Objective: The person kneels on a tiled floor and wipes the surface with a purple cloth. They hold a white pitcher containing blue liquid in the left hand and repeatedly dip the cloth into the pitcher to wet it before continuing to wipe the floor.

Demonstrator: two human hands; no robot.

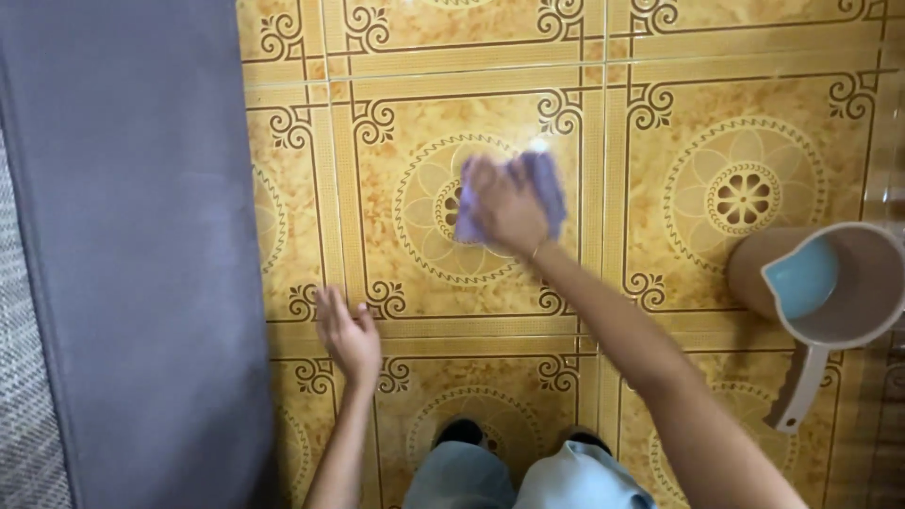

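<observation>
Right hand's grip (504, 203) flat atop purple cloth (547, 184) on tiled floor (660, 283).

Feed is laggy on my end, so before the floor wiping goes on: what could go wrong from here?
1. The jug with water stands close to the right arm; a wide sweep back could knock it over and flood the tiles.
2. The left hand is braced flat on the glossy floor; if that spot gets wet, it may slip.
3. The right hand presses a purple cloth at full reach, so the crouched balance looks shaky.
</observation>
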